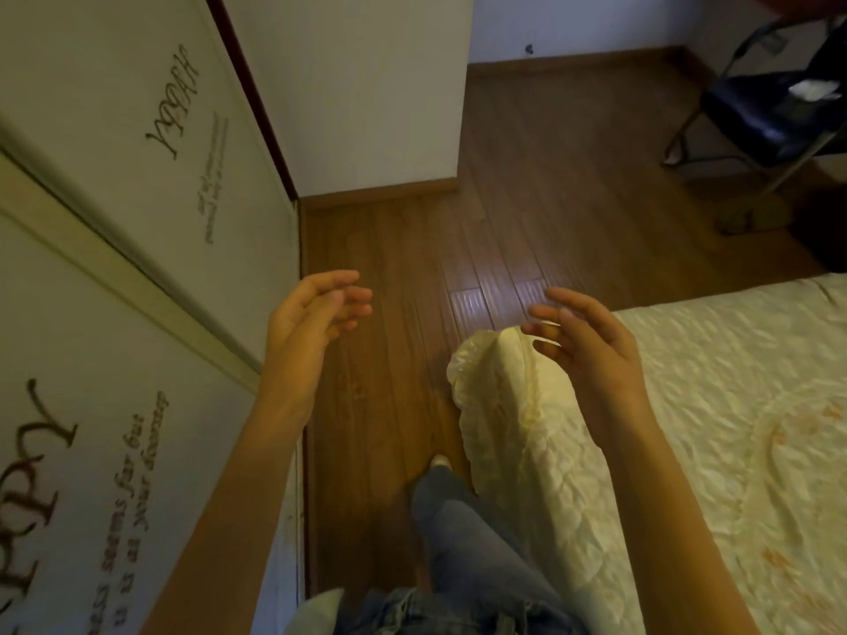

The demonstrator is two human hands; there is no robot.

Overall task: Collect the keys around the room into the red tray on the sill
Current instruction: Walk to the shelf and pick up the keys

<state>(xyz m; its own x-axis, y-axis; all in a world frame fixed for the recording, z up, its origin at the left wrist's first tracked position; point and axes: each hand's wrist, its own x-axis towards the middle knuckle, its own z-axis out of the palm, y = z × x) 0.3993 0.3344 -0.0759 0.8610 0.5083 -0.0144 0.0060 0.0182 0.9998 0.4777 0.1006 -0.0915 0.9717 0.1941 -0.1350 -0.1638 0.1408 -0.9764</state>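
Observation:
No keys and no red tray show in the head view. My left hand (311, 316) is raised over the wooden floor beside the wardrobe, fingers relaxed and loosely spread, holding nothing. My right hand (589, 343) hovers at the same height above the corner of the bed, fingers slightly bent and apart, also empty. The two palms face each other.
A white wardrobe (137, 222) with printed lettering runs along the left. A bed with a cream quilted cover (687, 428) fills the right. Between them is a strip of wooden floor (389, 405). A dark folding chair (770, 116) stands at the far right. My leg in jeans (463, 533) steps forward.

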